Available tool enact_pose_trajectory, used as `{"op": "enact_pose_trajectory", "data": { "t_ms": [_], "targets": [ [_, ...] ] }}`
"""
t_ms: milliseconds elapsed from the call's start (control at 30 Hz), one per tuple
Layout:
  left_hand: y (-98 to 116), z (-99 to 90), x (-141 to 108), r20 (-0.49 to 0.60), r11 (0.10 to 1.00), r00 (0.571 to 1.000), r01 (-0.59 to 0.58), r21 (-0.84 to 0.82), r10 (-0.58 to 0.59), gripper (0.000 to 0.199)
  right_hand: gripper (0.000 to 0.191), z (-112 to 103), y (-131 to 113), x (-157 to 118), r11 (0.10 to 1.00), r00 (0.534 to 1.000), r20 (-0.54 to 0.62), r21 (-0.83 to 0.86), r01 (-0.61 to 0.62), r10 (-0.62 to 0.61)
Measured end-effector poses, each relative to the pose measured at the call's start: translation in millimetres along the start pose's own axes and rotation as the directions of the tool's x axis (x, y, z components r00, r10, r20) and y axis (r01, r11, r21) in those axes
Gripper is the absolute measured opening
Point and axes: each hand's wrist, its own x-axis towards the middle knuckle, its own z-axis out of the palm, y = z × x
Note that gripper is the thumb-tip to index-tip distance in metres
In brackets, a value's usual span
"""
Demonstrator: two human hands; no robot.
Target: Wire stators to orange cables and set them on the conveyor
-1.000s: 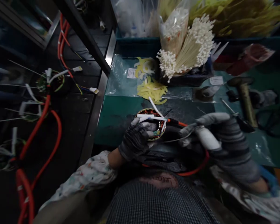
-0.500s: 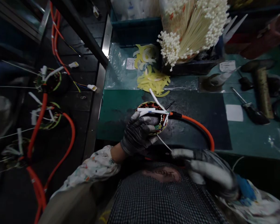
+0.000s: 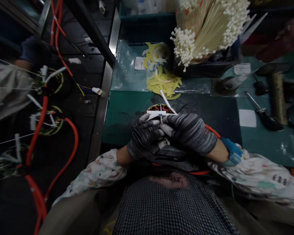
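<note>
A round wound coil [image 3: 157,107] with white sleeves [image 3: 166,101] across its top sits near the front edge of the green and black bench mat. Gloved in grey, my left hand [image 3: 147,135] grips the coil's near left side. My right hand [image 3: 192,132], in a matching glove, is closed at the coil's right side, fingertips pinched close to my left fingers. What the right fingertips hold is too small to make out. An orange cable [image 3: 212,130] runs out from behind my right hand.
Yellow strips [image 3: 163,82] lie on a plastic bag behind the coil, beside a box with white-tipped sticks [image 3: 208,36]. A screwdriver [image 3: 265,114] rests at right. More coils [image 3: 50,120] with orange cables stand at left, near another person's sleeve [image 3: 7,88].
My right hand has moved left and up from the bench's front edge to the coil, beside my left hand. At the left, another person's gloved hand and sleeve have come further into view.
</note>
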Motion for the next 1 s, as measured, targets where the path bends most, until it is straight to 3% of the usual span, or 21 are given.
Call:
{"op": "enact_pose_trajectory", "data": {
  "t_ms": [100,167,267,567,767,867,900,967,1000],
  "targets": [
    [1,-1.6,2,0.028,1.000,1.000,0.007,-0.009,-0.007,0.021,0.024,-8,-5,1,0.952,0.996,-0.050,0.301,-0.055,0.073],
    [2,-3.1,5,0.045,1.000,0.999,0.000,-0.006,0.000,0.021,0.025,-17,-7,-1,0.863,0.994,0.017,0.495,-0.100,0.105],
    [3,-4.7,8,0.028,1.000,1.000,-0.012,0.015,0.012,0.019,0.022,-29,-7,-3,0.798,0.985,0.166,0.589,-0.129,0.037],
    [1,-5.2,5,0.089,0.999,0.996,0.032,-0.032,-0.029,0.019,0.014,-22,-2,-12,0.802,0.994,0.087,0.588,-0.104,0.065],
    [2,-4.1,3,0.070,0.998,0.997,0.049,-0.043,-0.046,0.019,0.017,-17,6,-22,0.821,0.966,0.109,0.554,0.137,-0.235],
    [4,-5.9,5,0.095,0.995,0.994,0.060,-0.075,-0.052,0.016,0.020,-8,12,-35,0.859,0.985,0.123,0.510,0.041,-0.120],
    [5,-6.5,5,0.098,0.995,0.993,0.067,-0.078,-0.059,0.015,0.018,-6,14,-39,0.873,0.989,0.093,0.485,0.058,-0.117],
    [7,-6.8,6,0.091,0.994,0.994,0.075,-0.078,-0.068,0.013,0.012,-4,12,-46,0.885,0.950,-0.010,0.360,0.294,-0.312],
    [7,-6.5,6,0.089,0.994,0.993,0.080,-0.078,-0.073,0.013,0.013,-5,9,-47,0.853,0.890,-0.051,0.268,0.449,-0.452]
  ]
}}
